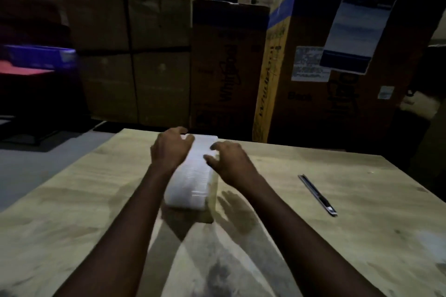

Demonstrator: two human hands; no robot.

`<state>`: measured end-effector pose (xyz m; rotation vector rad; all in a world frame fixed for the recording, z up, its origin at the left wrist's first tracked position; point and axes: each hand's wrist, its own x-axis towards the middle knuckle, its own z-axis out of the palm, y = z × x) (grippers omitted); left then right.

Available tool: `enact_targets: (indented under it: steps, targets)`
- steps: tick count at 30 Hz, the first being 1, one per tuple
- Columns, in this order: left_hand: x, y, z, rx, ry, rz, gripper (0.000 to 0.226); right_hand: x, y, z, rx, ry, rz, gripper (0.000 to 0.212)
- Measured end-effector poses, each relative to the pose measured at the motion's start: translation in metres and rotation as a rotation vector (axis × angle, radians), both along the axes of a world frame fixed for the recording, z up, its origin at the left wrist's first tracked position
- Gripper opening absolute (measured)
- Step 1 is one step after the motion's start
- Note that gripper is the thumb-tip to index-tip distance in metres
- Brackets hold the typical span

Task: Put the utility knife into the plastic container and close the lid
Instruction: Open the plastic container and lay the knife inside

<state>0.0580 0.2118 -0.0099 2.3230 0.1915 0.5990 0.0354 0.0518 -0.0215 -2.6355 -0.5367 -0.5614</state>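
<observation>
On the bench, head view: a pale wood-grain bench filled the lower frame, its near edge cut off and its far edge set against dim cartons.
Hard to make out: the whole scene was dark and blurred; the carton print was mostly unreadable and the bench's near area was smeared.
Plastic container: a long, translucent white box with rounded corners, lying lengthwise from mid-bench toward the far edge; its lid looked closed, though glare washed out the seam.
Left hand: resting against the container's left side near its far end, fingers curled over the top edge; whether they pressed or gripped could not be told.
Right hand: at the container's right side, fingers spread and bent, loose, with nothing held; contact with the lid was unclear.
Utility knife: a slim, flat, dark-and-silver bar lying on the bare bench well to the right of the container, toward the right edge, outside the box and untouched.
Cardboard boxes: tall brown cartons beyond the far edge, one bearing a pale paper label.
</observation>
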Motion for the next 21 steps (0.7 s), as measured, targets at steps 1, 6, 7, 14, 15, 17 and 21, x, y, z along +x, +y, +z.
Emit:
enact_targets:
  steps: [1,6,7,14,15,17,21]
  targets:
    - [-0.002,0.017,-0.005,-0.084,0.021,0.003,0.032,-0.004,0.016,0.0,-0.042,-0.002,0.044,0.048]
    - [-0.017,0.056,-0.038,-0.716,0.201,-0.04,0.034,-0.021,0.072,-0.01,-0.28,-0.094,0.156,0.051]
    - [-0.019,0.056,-0.044,-0.804,0.226,-0.075,0.035,-0.025,0.078,-0.011,-0.298,-0.113,0.17,0.053]
    - [-0.025,0.046,-0.058,-1.003,0.217,-0.028,0.039,-0.036,0.099,-0.019,-0.4,-0.257,0.23,0.033]
    - [-0.024,0.045,-0.061,-1.029,0.216,-0.03,0.04,-0.035,0.099,-0.021,-0.419,-0.269,0.245,0.028]
    - [-0.023,0.044,-0.063,-1.117,0.197,-0.054,0.043,-0.032,0.099,-0.024,-0.399,-0.269,0.303,0.02]
    - [-0.023,0.044,-0.066,-1.188,0.185,-0.113,0.049,-0.026,0.097,-0.027,-0.391,-0.264,0.384,0.018]
